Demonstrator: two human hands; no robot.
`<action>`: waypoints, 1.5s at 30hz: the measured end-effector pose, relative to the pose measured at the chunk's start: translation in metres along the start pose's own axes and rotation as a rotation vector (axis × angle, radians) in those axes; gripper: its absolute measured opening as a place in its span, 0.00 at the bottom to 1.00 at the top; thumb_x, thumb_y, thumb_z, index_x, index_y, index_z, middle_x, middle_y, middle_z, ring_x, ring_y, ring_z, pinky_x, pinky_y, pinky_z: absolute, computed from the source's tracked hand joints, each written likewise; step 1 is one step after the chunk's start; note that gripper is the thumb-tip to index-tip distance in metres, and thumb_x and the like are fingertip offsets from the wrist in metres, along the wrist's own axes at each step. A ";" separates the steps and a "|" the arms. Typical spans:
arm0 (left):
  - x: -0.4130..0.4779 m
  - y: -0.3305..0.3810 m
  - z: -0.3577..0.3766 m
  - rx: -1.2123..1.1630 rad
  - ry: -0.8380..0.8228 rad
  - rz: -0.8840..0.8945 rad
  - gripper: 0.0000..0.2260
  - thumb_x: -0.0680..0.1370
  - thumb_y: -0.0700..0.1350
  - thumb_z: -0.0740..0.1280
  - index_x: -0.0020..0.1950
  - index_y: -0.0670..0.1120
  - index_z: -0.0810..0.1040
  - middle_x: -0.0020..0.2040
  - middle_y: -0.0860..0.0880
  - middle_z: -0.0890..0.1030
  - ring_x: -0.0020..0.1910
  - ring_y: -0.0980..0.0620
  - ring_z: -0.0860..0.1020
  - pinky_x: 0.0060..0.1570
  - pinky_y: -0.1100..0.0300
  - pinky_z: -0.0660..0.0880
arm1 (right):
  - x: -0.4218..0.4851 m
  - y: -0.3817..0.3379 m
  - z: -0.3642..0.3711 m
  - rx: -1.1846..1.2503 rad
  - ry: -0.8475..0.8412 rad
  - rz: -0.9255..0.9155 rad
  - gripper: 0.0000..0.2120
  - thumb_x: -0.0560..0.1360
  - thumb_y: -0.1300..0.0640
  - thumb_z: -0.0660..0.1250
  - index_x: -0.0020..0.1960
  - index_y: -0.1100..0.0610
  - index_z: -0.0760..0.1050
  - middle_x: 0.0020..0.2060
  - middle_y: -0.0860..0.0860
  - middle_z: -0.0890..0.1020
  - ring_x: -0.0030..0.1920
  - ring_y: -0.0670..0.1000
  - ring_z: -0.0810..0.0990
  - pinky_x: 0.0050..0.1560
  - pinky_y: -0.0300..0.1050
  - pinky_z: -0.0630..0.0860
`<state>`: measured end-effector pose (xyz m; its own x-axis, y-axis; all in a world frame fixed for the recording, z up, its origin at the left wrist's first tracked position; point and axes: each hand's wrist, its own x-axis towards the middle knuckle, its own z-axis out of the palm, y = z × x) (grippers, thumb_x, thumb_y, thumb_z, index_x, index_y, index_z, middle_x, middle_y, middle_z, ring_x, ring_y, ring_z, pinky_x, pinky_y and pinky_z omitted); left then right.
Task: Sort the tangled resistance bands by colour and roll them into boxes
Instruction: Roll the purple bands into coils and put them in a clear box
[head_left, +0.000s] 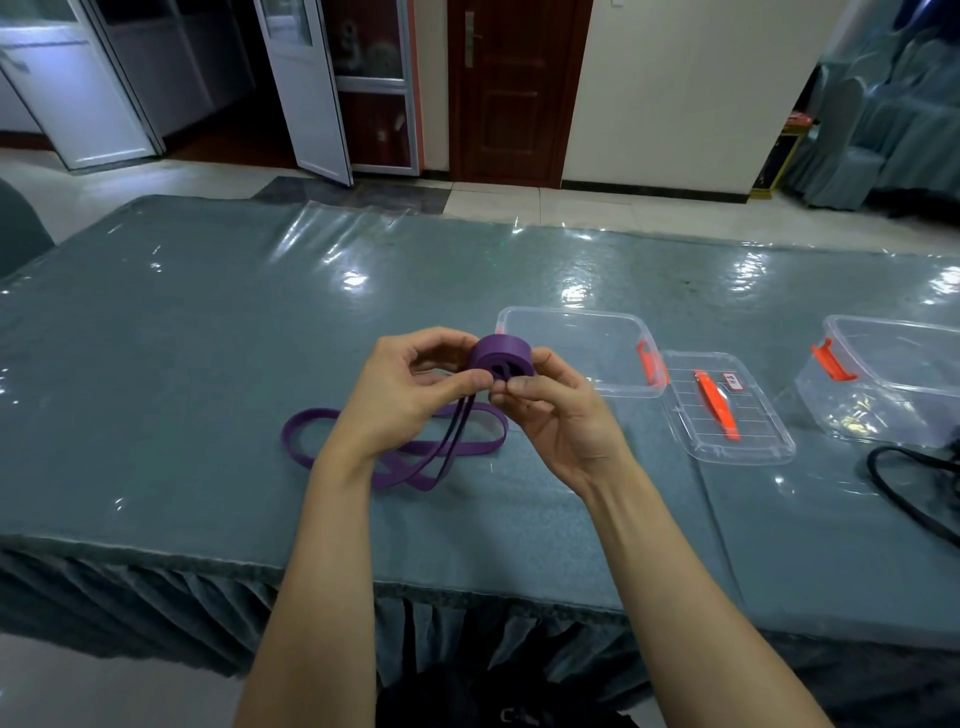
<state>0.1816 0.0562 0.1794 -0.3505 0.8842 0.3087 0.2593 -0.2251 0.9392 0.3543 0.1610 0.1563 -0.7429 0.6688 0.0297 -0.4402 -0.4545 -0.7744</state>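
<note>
Both hands, left hand (415, 379) and right hand (545, 410), pinch the purple band (501, 356) coil; slackened grip could let it spring loose mid-table.

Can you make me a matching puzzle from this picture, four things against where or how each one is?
Things: 1 purple band; 2 lid; 3 black band; 4 left box.
States: A flat on the table, with a long orange handle; B open, empty; C partly rolled, held by left hand and right hand; D at the right edge of view.
Pairs: 1-C, 2-A, 3-D, 4-B.
</note>
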 end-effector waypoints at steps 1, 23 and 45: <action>0.000 0.000 -0.001 -0.013 0.015 0.003 0.12 0.72 0.43 0.83 0.54 0.53 0.89 0.50 0.49 0.91 0.52 0.51 0.89 0.58 0.57 0.85 | 0.000 0.001 0.000 -0.035 -0.013 -0.009 0.12 0.70 0.72 0.72 0.51 0.60 0.82 0.42 0.59 0.87 0.41 0.54 0.88 0.51 0.44 0.85; -0.002 0.011 -0.005 0.518 -0.207 -0.055 0.10 0.66 0.47 0.83 0.47 0.54 0.91 0.39 0.55 0.89 0.41 0.51 0.87 0.49 0.50 0.84 | -0.004 -0.041 0.018 -1.684 -0.174 -0.168 0.12 0.73 0.52 0.81 0.55 0.52 0.87 0.49 0.49 0.81 0.42 0.49 0.83 0.50 0.51 0.82; -0.005 0.015 -0.022 0.445 -0.128 -0.102 0.13 0.69 0.46 0.87 0.50 0.57 0.92 0.42 0.55 0.90 0.45 0.53 0.90 0.55 0.47 0.87 | -0.001 -0.031 -0.003 -1.360 -0.100 -0.130 0.19 0.72 0.55 0.82 0.62 0.48 0.83 0.49 0.47 0.86 0.39 0.48 0.85 0.48 0.47 0.83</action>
<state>0.1673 0.0394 0.1949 -0.2874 0.9424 0.1711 0.6001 0.0379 0.7991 0.3698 0.1761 0.1788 -0.7928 0.5909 0.1495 0.2863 0.5775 -0.7646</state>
